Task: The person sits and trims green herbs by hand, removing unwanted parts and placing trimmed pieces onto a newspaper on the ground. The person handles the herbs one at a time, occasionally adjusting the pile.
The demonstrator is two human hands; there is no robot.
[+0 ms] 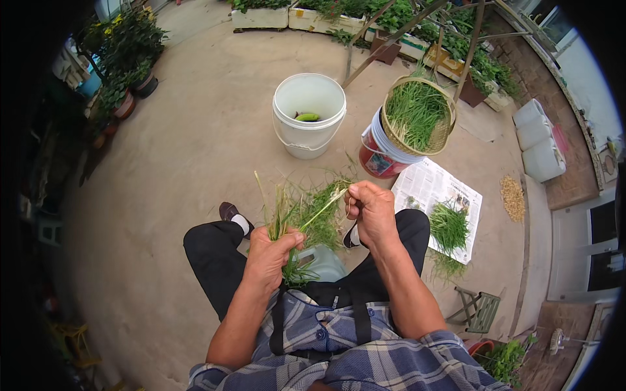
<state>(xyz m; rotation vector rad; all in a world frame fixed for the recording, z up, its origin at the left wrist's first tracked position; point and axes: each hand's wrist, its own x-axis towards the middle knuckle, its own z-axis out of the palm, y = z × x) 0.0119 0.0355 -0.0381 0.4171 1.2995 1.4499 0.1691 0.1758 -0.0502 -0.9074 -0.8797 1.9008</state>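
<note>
My left hand (pixel 274 254) is closed around a bunch of thin green stalks (pixel 279 207), pale ends up and leafy ends hanging below the fist. One stalk (pixel 320 211) slants from that fist to my right hand (pixel 370 210), which pinches its pale upper end between thumb and fingers. Beneath and beyond my hands, a loose heap of green stalks and trimmings (pixel 320 220) lies on the concrete floor between my feet. A translucent plastic container (pixel 325 264) stands between my legs, partly hidden by the left hand and its bunch.
A white bucket (pixel 308 134) holds something green. Beyond my right knee, a wicker basket of greens (pixel 415 115) tilts on a red-and-white bucket (pixel 384 151). Newspaper (pixel 415 181) carries another bunch (pixel 448 225). A folding stool (pixel 481 310) and white jugs (pixel 540 139) stand at right; planters (pixel 261 18) line the back.
</note>
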